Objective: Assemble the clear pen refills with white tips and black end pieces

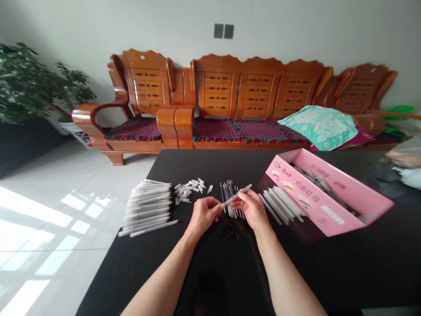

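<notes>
Between my two hands is a white translucent pen barrel (245,190), tilted up to the right. My left hand (204,214) pinches its lower left end, and the fingers of my right hand (252,208) are closed around its upper part. Whether a refill sits inside cannot be made out. Under and behind the barrel lie several slim pen refills (227,191). Small black pen parts (228,231) form a pile nearer to me. Left of the refills are loose white caps (187,191). More white barrels (283,204) lie just right of my right hand.
A stack of white pens with dark ends (148,207) covers the left side of the black table (210,281). At right stands an open pink box (324,210) with contents inside. Plastic bags (408,160) lie at the far right. Beyond the table is a wooden sofa (217,83).
</notes>
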{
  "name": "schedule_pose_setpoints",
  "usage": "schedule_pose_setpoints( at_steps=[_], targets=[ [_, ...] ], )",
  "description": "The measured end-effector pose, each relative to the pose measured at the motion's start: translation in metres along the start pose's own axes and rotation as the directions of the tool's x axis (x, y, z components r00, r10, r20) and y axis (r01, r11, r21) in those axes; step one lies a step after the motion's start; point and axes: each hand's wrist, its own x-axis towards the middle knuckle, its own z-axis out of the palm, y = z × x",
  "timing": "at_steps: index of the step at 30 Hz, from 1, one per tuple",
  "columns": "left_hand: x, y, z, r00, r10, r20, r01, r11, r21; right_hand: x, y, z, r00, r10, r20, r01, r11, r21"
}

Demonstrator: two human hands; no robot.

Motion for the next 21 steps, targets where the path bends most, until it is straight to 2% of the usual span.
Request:
schedule_pose_setpoints(
  at_steps=[4,10,17,21],
  targets=[
    [-0.0003,0.0012,-0.0012,0.999,0.026,-0.032,-0.028,0.997,-0.078,0.0005,0.0003,-0.0011,1.0,-0.006,-0.005,0.006,1.0,0.004],
    [-0.0018,0.0024,-0.0023,0.997,0.006,0.083,-0.007,1.0,0.007,0.001,0.0001,-0.0019,1.0,-0.011,-0.017,0.011,1.0,0.006],
    [0.0008,0.0023,-0.0001,1.0,-0.003,-0.014,0.002,0.993,-0.12,0.0009,0.0008,-0.0019,1.0,-0.008,-0.012,0.008,1.0,0.006],
    [-0.0007,-0.0001,-0.0013,0.998,-0.028,0.052,0.032,0.997,-0.075,0.0009,0.0009,-0.0026,1.0,-0.015,-0.011,0.015,1.0,0.004]
  ],
)
